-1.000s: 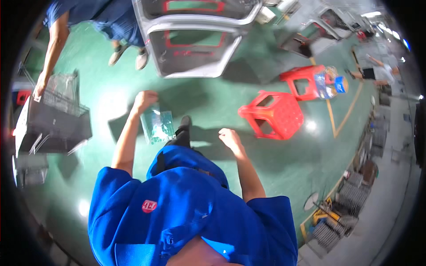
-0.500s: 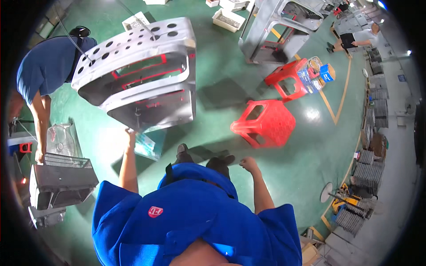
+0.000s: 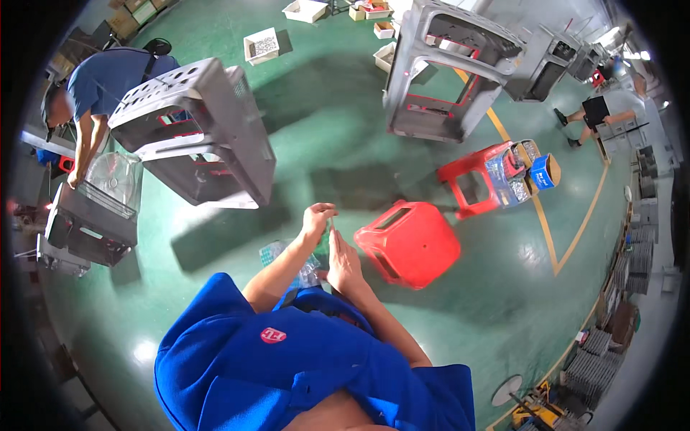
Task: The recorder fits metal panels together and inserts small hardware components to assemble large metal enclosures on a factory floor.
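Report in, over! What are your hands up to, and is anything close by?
Left hand and right hand close together, grip unclear. Clear plastic bag near them, partly hidden. Red stool just to the right, over.

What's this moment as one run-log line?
left hand: beside right hand | grips: unclear | clear crinkled plastic: partly hidden by left forearm | red plastic stool: right of hands
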Demonstrator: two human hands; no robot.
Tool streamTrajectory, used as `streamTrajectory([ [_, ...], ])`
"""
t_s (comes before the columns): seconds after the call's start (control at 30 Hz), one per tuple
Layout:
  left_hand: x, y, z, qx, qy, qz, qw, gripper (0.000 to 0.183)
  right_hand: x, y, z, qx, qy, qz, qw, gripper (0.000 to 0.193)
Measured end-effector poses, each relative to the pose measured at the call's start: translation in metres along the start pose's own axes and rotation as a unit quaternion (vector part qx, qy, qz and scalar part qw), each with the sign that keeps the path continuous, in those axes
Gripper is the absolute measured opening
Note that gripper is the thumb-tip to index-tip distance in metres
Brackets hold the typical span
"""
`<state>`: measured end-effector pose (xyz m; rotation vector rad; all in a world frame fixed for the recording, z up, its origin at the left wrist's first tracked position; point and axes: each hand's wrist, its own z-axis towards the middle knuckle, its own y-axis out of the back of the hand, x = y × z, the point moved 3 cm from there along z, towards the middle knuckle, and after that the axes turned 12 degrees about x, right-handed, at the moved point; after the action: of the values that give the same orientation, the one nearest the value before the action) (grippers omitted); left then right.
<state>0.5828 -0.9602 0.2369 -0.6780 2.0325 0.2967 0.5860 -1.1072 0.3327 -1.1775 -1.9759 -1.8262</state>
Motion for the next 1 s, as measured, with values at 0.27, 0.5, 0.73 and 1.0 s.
streamTrajectory([
  [0.27,-0.094,-0.153,-0.003,-0.072,-0.264,0.268,0.924,0.036,-0.190,0.112,-0.037,-0.112,-0.152,0.059,0.980,0.034],
  [0.5,-0.048,-0.314,0.067,0.164,-0.165,0.270,0.934,0.101,-0.351,0.209,-0.077,-0.262,-0.107,0.384,0.879,0.016],
  [0.73,-0.078,-0.477,0.120,0.298,-0.118,-0.118,0.940,0.070,-0.496,0.262,-0.102,-0.086,-0.085,0.456,0.882,0.019],
  [1.0,-0.010,-0.573,0.149,0.036,-0.078,-0.106,0.991,0.026,-0.674,0.357,-0.095,0.034,-0.083,0.465,0.881,0.015],
])
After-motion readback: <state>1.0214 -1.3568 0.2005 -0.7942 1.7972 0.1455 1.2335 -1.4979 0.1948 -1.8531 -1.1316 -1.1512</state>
